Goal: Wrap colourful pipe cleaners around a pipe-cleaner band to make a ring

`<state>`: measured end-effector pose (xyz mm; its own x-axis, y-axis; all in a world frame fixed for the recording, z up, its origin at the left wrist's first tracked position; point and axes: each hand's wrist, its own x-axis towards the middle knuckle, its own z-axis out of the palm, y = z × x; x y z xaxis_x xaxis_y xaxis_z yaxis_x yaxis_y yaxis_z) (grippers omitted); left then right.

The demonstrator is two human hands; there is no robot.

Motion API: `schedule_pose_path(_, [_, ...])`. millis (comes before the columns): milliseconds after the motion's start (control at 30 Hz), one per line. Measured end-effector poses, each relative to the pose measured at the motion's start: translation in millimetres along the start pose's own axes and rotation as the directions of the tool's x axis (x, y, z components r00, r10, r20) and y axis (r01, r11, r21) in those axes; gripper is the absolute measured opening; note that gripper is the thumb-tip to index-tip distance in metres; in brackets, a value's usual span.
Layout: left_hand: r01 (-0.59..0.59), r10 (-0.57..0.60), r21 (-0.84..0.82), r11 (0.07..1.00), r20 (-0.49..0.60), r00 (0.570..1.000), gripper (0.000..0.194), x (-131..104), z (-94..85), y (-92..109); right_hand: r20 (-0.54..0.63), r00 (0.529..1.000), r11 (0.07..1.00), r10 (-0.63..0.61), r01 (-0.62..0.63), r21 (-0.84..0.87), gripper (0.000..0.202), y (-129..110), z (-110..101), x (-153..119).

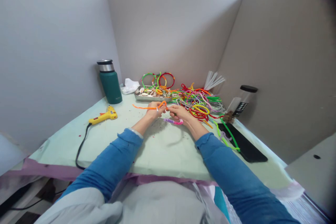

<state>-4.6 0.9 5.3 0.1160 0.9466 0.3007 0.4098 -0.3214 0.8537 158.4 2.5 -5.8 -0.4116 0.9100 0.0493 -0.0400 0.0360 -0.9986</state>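
An orange pipe cleaner (pixel 141 107) is pinched between my two hands above the middle of the table, bent into a small loop near the fingertips, with one end sticking out to the left. My left hand (pixel 154 110) is closed on it, a ring showing on one finger. Close beside it on the right, my right hand (pixel 179 112) has its fingers closed at the orange strand. A purple and pink fuzzy piece (pixel 173 121) hangs just below my right hand; how it is attached is hidden.
Behind my hands stands a metal tray (pixel 153 99) of shells, with fuzzy rings (pixel 148 74) behind. Right: tangled pipe cleaners (pixel 202 99), glue sticks (pixel 213 80), a clear jar (pixel 244 99) and a black phone-like slab (pixel 248 143). Left: a yellow glue gun (pixel 103 116) with cord, a green bottle (pixel 110 85).
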Motion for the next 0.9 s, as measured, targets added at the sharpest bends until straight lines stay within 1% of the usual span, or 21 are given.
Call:
schedule_pose_path(100, [0.096, -0.096, 0.014, 0.995, 0.001, 0.995, 0.021, 0, -0.8, 3, -0.075, 0.997, 0.999, -0.014, 0.011, -0.046, 0.024, -1, 4, -2])
schedule_pose_path(200, [0.136, -0.136, -0.037, 0.99, 0.009, 0.991, 0.02, 0, -0.7, 4, -0.114, 0.993, 0.997, -0.032, 0.024, -0.068, 0.022, -1, 8, -3])
schedule_pose_path(267, [0.103, -0.107, -0.112, 0.988, -0.027, 0.994, 0.019, 0, 0.6, 3, -0.113, 0.993, 0.998, -0.032, 0.024, -0.066, 0.022, 0, 8, -2])
schedule_pose_path(400, [-0.03, -0.005, -0.25, 0.968, -0.135, 0.991, 0.018, -1, 4.8, 1, -0.052, 0.998, 0.999, -0.024, 0.022, -0.029, 0.023, 3, 5, 0])
schedule_pose_path(467, [-0.054, 0.015, -0.301, 0.952, -0.13, 0.991, 0.019, -3, 6.3, 2, -0.028, 1.0, 1.0, -0.009, 0.008, -0.009, 0.023, 3, 4, 1])
schedule_pose_path(533, [-0.051, 0.015, -0.332, 0.942, -0.11, 0.994, 0.018, -4, 6.8, 4, -0.022, 1.0, 1.0, 0.01, -0.01, 0.009, 0.023, 4, 3, 2])
schedule_pose_path(633, [-0.03, 0.001, -0.321, 0.947, -0.091, 0.996, 0.019, -5, 6.1, 8, -0.012, 0.999, 0.999, 0.032, -0.031, 0.039, 0.022, 4, 1, 3])
schedule_pose_path(800, [-0.032, 0.017, -0.206, 0.978, -0.074, 0.997, 0.027, -6, 1.2, 12, 0.015, 0.999, 0.994, 0.039, -0.04, 0.102, 0.021, 5, -4, 6])
schedule_pose_path(900, [0.023, -0.023, -0.171, 0.985, -0.001, 1.0, 0.035, -6, -2.2, 13, 0.015, 0.999, 0.99, 0.034, -0.036, 0.136, 0.019, 4, -6, 6])
